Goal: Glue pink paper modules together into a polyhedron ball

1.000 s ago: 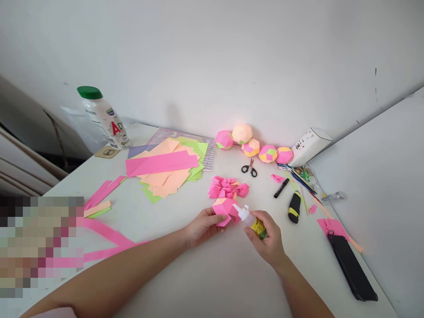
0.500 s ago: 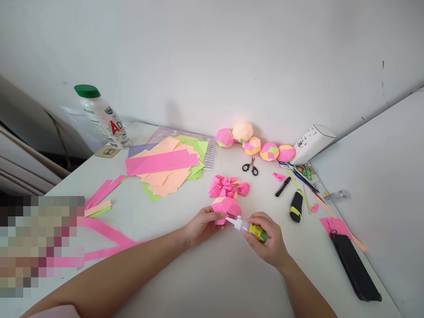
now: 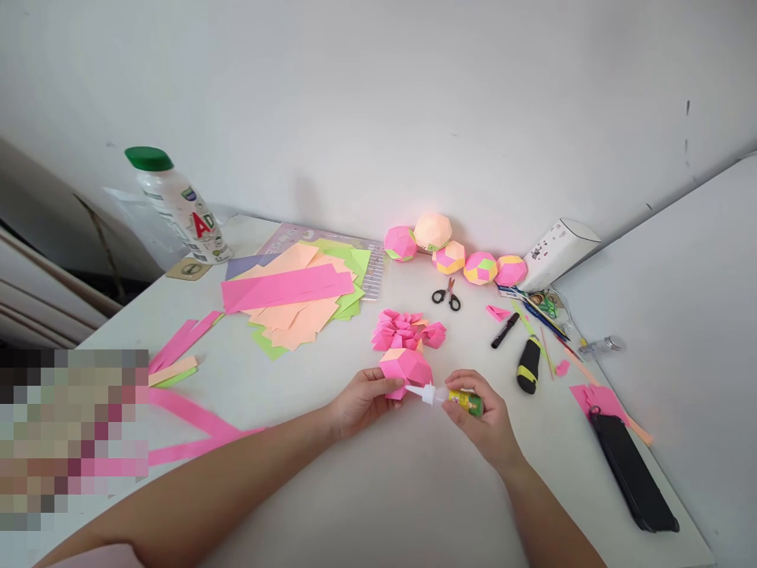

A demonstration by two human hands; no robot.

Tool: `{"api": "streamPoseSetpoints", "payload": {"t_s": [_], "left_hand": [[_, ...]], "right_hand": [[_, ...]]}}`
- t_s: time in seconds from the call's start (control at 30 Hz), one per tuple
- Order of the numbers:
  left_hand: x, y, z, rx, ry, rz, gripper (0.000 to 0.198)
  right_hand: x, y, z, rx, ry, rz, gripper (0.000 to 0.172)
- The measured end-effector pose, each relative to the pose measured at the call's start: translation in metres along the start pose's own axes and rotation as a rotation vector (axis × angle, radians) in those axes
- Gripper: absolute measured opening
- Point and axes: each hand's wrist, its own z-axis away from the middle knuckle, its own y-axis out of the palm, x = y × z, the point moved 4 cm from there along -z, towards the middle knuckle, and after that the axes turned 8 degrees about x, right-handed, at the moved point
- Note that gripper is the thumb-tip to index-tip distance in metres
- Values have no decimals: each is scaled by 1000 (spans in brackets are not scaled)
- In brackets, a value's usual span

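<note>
My left hand [image 3: 367, 402] grips a faceted paper ball [image 3: 408, 368], pink with some peach, by its left side. In my right hand [image 3: 486, 418] lies a small glue bottle [image 3: 464, 401] with a yellow and green label, held between thumb and fingers. Its long white nozzle points left and ends at the ball's lower edge, close to my left thumb; I cannot tell whether it touches. Just behind the ball sits a heap of folded pink paper pieces [image 3: 402, 327].
Finished paper balls [image 3: 480, 268] line the wall. Scissors [image 3: 446, 296], a black marker [image 3: 505, 330] and a utility knife [image 3: 528, 365] lie right of centre. Coloured paper sheets [image 3: 289, 292] and a green-capped bottle [image 3: 180, 209] are at left, a black phone-like case [image 3: 634, 473] at right.
My right hand has turned the glue bottle closer to level, and its nozzle has shifted slightly right. My left hand keeps the ball almost in the same place.
</note>
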Motion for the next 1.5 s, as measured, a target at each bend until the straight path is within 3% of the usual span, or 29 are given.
{"api": "streamPoseSetpoints", "payload": {"t_s": [0.17,0.37,1.1,1.5], "left_hand": [[0,1,0,2,-9,-20,11],[0,0,0,19,-9,-46,12],[-1,2,0,38,-8,-65,11],[-1,4,-1,4,-8,-57,14]], "right_hand": [[2,-2,3,-127,-50,36,12],[3,1,5,-168,-165,91,10],[12,6,10,-231,-314,243,14],[18,9,14,-228,-516,357,23]]}}
